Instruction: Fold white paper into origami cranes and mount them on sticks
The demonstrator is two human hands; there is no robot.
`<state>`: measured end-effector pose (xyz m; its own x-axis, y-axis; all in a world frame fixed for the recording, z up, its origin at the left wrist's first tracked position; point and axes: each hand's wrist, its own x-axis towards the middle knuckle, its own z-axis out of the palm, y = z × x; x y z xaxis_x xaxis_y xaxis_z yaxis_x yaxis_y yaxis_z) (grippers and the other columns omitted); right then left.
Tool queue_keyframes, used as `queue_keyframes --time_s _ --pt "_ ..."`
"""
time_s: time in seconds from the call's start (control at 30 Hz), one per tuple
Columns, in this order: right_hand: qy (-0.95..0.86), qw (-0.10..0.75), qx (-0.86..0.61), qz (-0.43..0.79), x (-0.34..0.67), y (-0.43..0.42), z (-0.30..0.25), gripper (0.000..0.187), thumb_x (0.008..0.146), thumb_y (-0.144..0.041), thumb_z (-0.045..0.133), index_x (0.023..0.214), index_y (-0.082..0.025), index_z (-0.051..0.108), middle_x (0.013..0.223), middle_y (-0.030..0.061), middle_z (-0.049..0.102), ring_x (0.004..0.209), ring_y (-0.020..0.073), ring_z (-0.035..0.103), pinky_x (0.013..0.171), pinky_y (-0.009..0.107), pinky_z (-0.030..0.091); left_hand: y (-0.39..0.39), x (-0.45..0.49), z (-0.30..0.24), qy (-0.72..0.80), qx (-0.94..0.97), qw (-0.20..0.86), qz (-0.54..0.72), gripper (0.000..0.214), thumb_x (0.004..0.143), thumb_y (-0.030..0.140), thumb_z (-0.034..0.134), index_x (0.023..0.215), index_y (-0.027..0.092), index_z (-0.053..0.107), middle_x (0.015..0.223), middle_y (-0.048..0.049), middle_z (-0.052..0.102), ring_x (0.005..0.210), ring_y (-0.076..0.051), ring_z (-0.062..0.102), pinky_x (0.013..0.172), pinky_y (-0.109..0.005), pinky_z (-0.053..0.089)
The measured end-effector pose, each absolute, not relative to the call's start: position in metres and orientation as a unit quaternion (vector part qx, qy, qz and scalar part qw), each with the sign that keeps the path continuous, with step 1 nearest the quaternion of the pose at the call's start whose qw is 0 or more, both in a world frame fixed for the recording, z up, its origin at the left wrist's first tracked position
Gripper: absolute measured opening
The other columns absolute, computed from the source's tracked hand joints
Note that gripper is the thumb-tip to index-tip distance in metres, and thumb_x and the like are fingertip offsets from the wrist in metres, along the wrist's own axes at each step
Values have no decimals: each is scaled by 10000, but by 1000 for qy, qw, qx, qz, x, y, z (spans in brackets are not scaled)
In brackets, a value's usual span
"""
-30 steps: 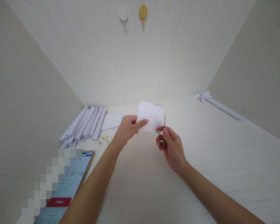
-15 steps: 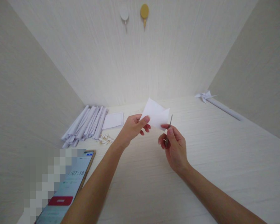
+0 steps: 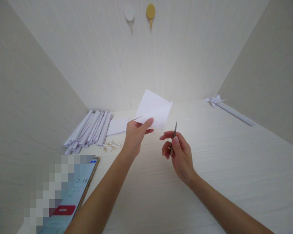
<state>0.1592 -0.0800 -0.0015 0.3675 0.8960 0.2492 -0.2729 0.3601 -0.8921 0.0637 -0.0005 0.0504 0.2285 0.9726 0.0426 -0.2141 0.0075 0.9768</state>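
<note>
My left hand (image 3: 135,136) pinches the lower edge of a folded white sheet of paper (image 3: 154,110) and holds it up above the table. My right hand (image 3: 177,152) is just right of it, closed round a thin metal tool (image 3: 174,137) whose pointed tip sticks upward. The forefinger of that hand points toward the paper without touching it. A small gap separates the tool's tip from the sheet.
A bundle of rolled white paper sticks (image 3: 91,130), a flat white sheet (image 3: 117,126) and several small pale pins (image 3: 109,145) lie at the back left. A phone (image 3: 72,198) with a timer rests near left. A paper pinwheel on a stick (image 3: 216,100) lies far right. Two wall hooks (image 3: 139,13) hang above.
My left hand has lifted and tilted the paper upward. My right hand has let go of its corner and drawn slightly down and left, still gripping the tool.
</note>
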Motion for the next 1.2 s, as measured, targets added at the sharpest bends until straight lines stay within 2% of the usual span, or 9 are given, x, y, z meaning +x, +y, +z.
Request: queue_keyframes --time_s 0.1,0.2,0.5,0.83,1.2 --pt "-377 706 -408 439 159 -80 -3 292 831 -459 417 888 -195 527 591 -48 514 353 33 348 316 169 220 1 61 53 372 482 605 513 285 573 285 698 802 122 650 794 -35 684 671 -97 605 604 -200 497" --pt "-375 668 -431 476 158 -80 -3 329 825 -485 408 865 -182 529 524 -65 458 325 30 296 297 166 165 0 62 54 363 482 615 507 282 574 286 700 797 121 649 790 -33 686 670 -98 612 636 -214 506" --pt "-389 650 -434 487 156 -81 -1 337 817 -496 410 832 -178 520 503 -70 421 325 32 283 288 160 162 -6 67 54 387 521 595 475 229 638 291 649 771 104 647 656 -39 674 586 -122 619 597 -244 529" --pt "-392 641 -436 495 156 -80 -3 322 808 -486 429 807 -174 510 486 -79 404 314 27 271 278 151 158 -6 69 53 412 539 552 486 229 691 299 595 768 87 631 606 -59 671 587 -159 646 561 -239 529" --pt "-380 626 -439 521 155 -80 -3 327 793 -492 443 794 -172 513 477 -77 415 306 30 282 267 150 150 -4 69 47 420 571 533 462 273 688 332 590 786 82 639 599 -70 675 556 -167 645 527 -237 518"
